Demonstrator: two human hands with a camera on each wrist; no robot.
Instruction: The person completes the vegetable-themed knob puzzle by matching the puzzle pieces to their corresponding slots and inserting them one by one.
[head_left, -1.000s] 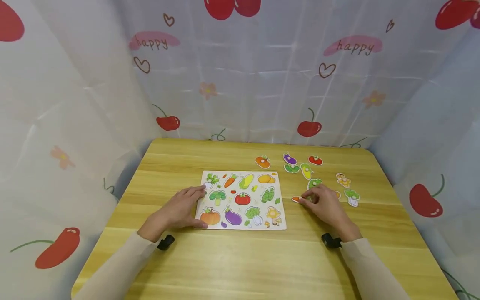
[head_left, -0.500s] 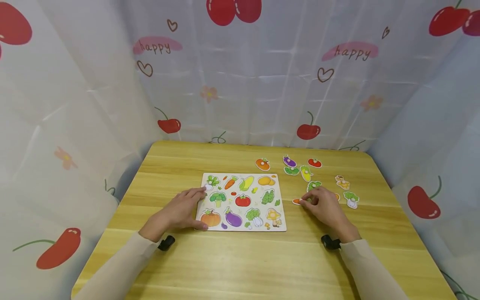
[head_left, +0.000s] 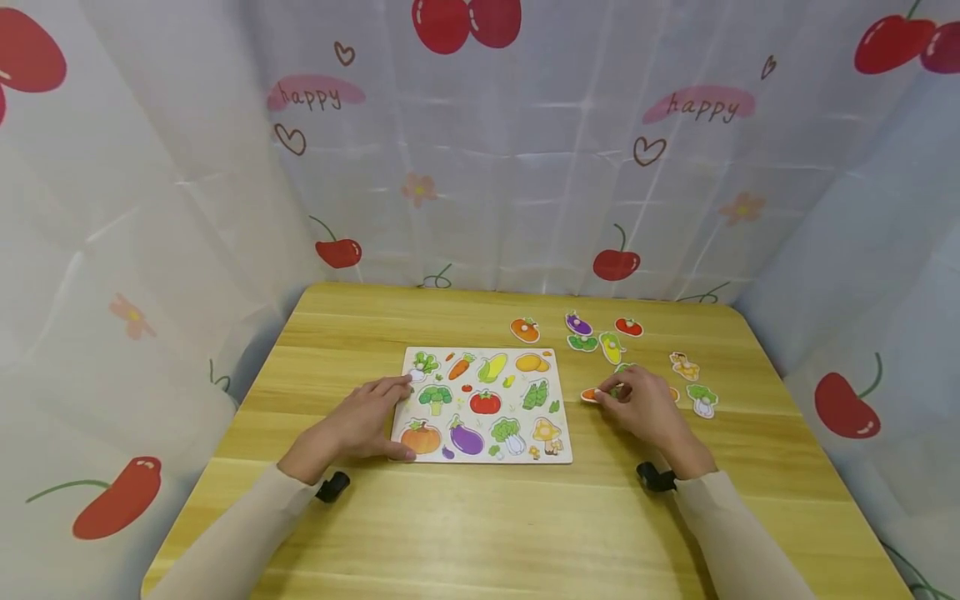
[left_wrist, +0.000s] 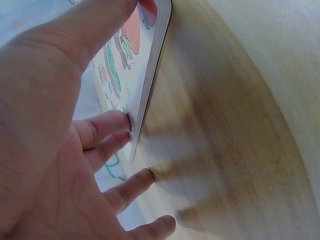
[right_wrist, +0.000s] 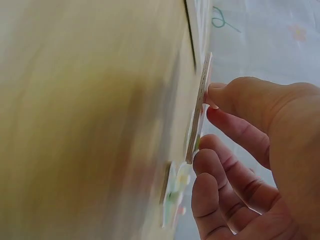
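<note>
In the head view, a pale puzzle board [head_left: 488,423] with painted vegetables lies on the table. My left hand [head_left: 366,421] rests at its left side, fingers spread and fairly straight, thumb at the lower left corner. In the left wrist view, the index and middle fingertips meet the board's edge [left_wrist: 150,80]. To the board's right, my right hand [head_left: 647,408] pinches a carrot puzzle piece [head_left: 588,395] by its knob between thumb and index finger. The right wrist view shows this thin piece [right_wrist: 196,125] lifted off the table and tilted; its knob is mostly hidden by the fingertips.
Several loose knobbed pieces lie right and behind: a pumpkin [head_left: 525,330], an eggplant [head_left: 578,323], a tomato [head_left: 628,327], a corn cob [head_left: 611,347], a mushroom [head_left: 684,366] and a cabbage [head_left: 702,400]. Another is partly covered by my right hand. A printed curtain [head_left: 480,208] surrounds the table.
My right hand has risen slightly and shifted a little left with the carrot piece pinched in it. The left hand stays in place on the board.
</note>
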